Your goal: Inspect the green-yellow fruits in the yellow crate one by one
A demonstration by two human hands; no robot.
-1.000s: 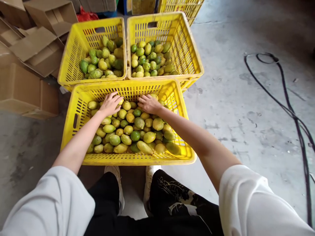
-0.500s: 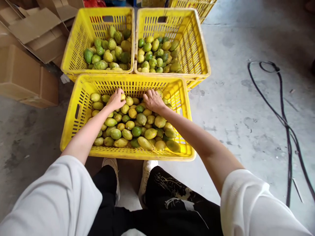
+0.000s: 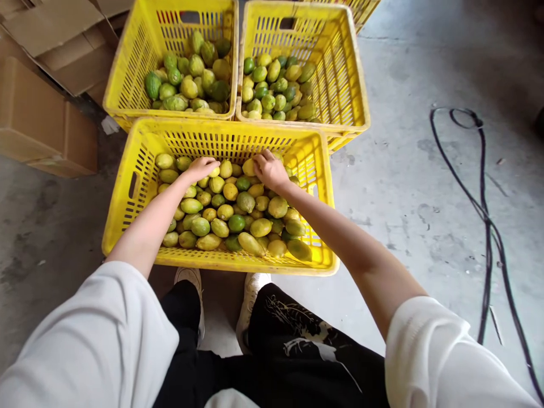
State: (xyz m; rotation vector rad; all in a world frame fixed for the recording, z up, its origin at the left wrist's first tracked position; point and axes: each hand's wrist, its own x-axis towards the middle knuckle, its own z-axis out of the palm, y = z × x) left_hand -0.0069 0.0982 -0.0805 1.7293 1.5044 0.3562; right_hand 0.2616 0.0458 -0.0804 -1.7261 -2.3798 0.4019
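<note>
The near yellow plastic crate holds a layer of lemons, some yellow and some green. Over its far left part, my left hand has its fingers curled round a yellow lemon. My right hand is at the far side, right of the middle, with bent fingers closed against another yellow lemon. Parts of both lemons are hidden by the fingers. Between the hands, further lemons lie on the layer.
Two more yellow crates, the left one and the right one, stand behind with green and yellow lemons inside. Cardboard boxes are at the left. A black cable loops over the concrete floor at the right.
The right hand has drawn its fingers together, and a yellow lemon now shows at their tips. The left hand keeps its lemon and has turned slightly. The view has shifted a little.
</note>
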